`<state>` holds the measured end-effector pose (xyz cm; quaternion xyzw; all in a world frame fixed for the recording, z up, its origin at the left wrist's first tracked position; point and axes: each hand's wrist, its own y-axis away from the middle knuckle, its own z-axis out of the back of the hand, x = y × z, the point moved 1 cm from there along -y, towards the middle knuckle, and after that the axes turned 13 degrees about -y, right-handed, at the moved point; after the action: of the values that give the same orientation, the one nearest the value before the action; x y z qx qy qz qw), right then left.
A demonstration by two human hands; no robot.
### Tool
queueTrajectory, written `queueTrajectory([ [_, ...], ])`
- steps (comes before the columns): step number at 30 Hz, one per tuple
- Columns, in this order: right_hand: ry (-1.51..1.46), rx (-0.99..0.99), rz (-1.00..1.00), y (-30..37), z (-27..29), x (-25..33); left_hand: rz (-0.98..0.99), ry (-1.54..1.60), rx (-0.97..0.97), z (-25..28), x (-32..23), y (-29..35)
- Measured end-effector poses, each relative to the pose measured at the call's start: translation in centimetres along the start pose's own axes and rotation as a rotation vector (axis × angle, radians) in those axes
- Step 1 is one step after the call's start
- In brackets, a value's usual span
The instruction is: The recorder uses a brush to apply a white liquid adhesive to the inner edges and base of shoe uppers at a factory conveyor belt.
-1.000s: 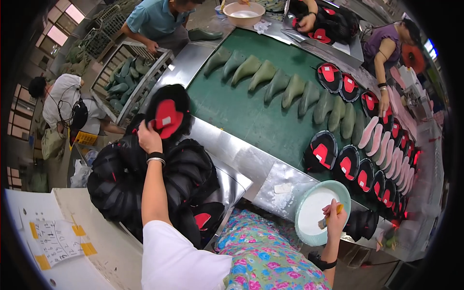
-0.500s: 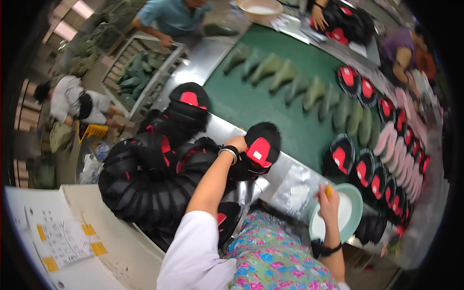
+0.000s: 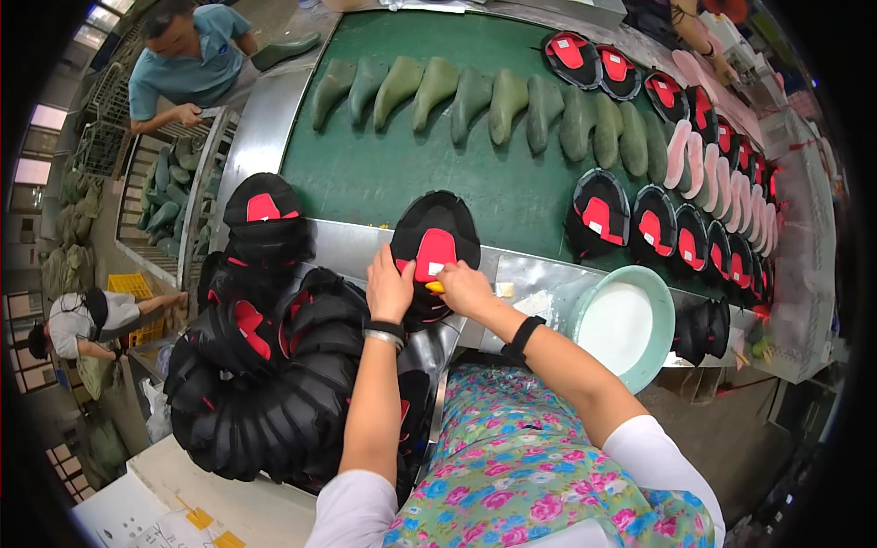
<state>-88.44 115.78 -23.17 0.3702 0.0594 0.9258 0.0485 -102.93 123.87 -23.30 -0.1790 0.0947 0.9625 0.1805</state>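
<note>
Working at a green-topped worktable with a steel near edge, beside a pale green bowl of white liquid. Pinching a black shoe upper by the near left rim, between thumb and fingers of the left hand, over that steel edge and with the red lining turned up. Clamping a yellow handle, probably a brush's, in the closed fingers of the right hand, at the upper's near right. Cannot tell whether touching the lining, with the tool's tip hidden.

Judging by the layout, well along but unfinished: already set out at right in a near row of uppers and a far row of uppers, with green shoe lasts and pink insoles lined up between. Apparently left to handle: besides the one in hand, a large pile of uppers at near left and a stack of uppers beyond.
</note>
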Motion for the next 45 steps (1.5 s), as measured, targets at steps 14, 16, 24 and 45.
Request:
queueTrajectory([
  [14,0.12,0.2,0.062,0.0,0.7,-1.4,0.096,-0.216,-0.009,-1.4,-1.9,7.5],
  [16,0.12,0.161,0.028,0.2,2.3,-1.2,0.097,-0.192,-0.079,-1.9,-1.6,7.3],
  [24,-0.349,-0.199,-0.055,7.1,14.5,4.0,-0.188,0.147,-0.249,1.0,-3.0,7.3],
  [45,-0.578,-0.962,-0.817,37.0,15.9,-12.8,-0.162,0.955,1.118,7.3,-12.6,22.3],
])
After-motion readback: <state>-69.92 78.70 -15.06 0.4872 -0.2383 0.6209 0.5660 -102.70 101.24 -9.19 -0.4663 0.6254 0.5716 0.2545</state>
